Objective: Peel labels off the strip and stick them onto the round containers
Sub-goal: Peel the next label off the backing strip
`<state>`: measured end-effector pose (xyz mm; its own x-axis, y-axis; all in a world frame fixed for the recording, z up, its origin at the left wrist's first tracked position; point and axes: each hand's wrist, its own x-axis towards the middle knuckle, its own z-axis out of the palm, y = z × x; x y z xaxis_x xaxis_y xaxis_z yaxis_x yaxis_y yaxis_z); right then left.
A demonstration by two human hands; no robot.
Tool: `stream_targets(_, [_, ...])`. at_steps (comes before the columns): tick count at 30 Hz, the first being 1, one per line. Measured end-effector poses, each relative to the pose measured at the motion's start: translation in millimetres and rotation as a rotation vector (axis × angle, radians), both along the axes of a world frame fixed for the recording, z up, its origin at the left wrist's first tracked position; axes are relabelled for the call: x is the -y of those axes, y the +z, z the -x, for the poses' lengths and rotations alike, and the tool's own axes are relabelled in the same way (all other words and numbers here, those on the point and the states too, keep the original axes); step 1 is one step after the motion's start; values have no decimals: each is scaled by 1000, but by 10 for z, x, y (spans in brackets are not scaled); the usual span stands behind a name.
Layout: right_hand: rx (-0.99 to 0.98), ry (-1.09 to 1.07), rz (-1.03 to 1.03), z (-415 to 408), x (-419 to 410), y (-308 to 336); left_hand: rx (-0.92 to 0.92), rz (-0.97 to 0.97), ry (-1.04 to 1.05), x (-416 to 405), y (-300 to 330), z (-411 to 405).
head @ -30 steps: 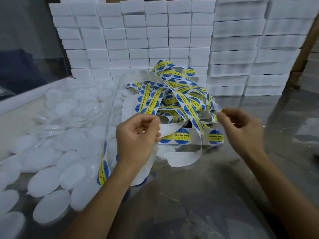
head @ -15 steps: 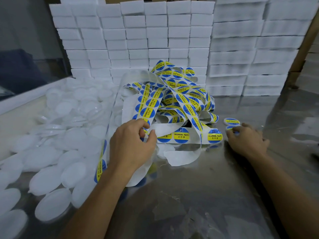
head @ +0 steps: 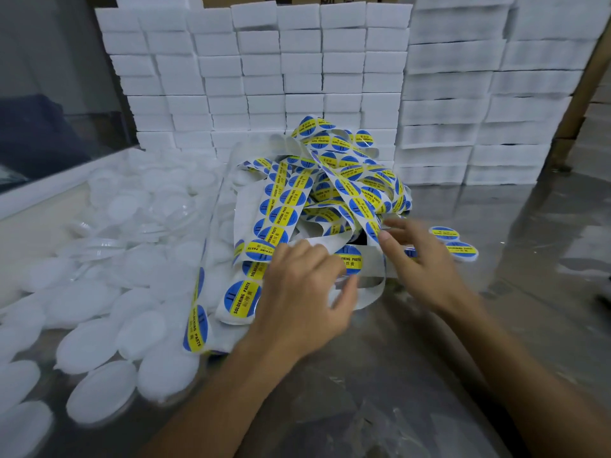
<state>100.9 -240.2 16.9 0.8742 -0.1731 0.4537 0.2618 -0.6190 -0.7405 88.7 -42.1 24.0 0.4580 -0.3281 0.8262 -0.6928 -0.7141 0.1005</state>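
- I watch from the head camera as my left hand (head: 297, 292) rests on the near face of the tangled label strip (head: 317, 200) heaped at the middle of the tabletop (head: 413, 375); its fingers lie loosely spread over the white backing, and I cannot tell whether the thumb pinches it.
- My right hand (head: 426, 262) reaches into the heap from the right, fingers straight and apart, the fingertips (head: 385, 238) touching a run of strip that slants from the top of the pile down toward them.
- That run is what the next peel turns on, I judge: its long axis falls from the far side toward the near right, ending at my right hand, the nearer one.
- Two labelled containers (head: 453, 241) sit just beyond the right hand, toward the right edge of the tabletop.
- The unlabelled round containers (head: 99, 325) crowd the whole left side, from the near-left corner to the far edge, and some touch the strip's hanging loops.
- Open room lies on the near and right parts of the tabletop; stacked white boxes (head: 297, 61) wall off the far edge.
- Motion blur softens both hands, so finer contact is unclear.
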Motion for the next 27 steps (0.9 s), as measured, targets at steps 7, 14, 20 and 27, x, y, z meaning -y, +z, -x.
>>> stream_targets(7, [71,-42,-11,-5,25,19,-386,-86,-29,311,-226,19])
stream_targets(14, [192,88,-116,34,-108,53,-573,371,-193,276,-218,-85])
stream_targets(20, [357,131,-52,102,-225,90,-864,861,-286,188,-60,-150])
stream_targets(27, [439,147,197,101,-298,72,-866,852,-400,170,-45,-123])
